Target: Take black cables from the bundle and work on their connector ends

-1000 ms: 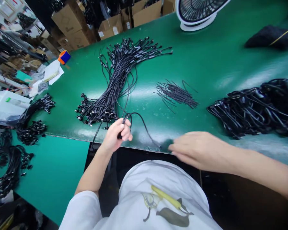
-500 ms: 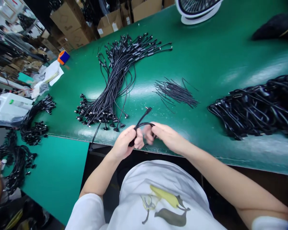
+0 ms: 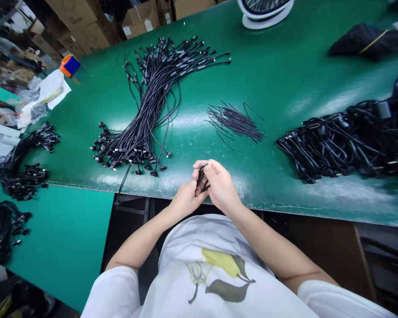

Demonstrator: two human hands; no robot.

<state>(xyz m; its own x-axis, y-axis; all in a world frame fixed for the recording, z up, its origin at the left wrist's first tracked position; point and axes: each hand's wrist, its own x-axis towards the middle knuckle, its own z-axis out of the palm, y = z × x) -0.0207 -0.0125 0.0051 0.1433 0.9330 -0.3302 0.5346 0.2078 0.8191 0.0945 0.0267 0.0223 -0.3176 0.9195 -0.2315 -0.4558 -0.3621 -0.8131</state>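
Note:
Close together at the table's front edge, my two hands work on one black cable (image 3: 203, 180), folded into a small bundle. My left hand (image 3: 187, 197) is closed around its lower part. From the right, my right hand (image 3: 219, 182) pinches the upper loop between thumb and fingers; the cable's ends are mostly hidden. Beyond my hands lies a loose pile of short black ties (image 3: 237, 123). A large spread of straight black cables (image 3: 149, 106) with plugs at both ends lies to the left of it.
Folded cable bundles (image 3: 348, 137) are heaped at the right. A dark bundle with a yellow band (image 3: 368, 42) and a white fan (image 3: 267, 15) stand farther back. More cables (image 3: 23, 163) lie at the left, near a blue-and-orange tape roll (image 3: 69, 66). Cardboard boxes (image 3: 141, 20) stand behind the table.
My hands have come together and the cable is gathered more compactly between them. Its end no longer sticks up beyond my fingers. The whole view has shifted slightly.

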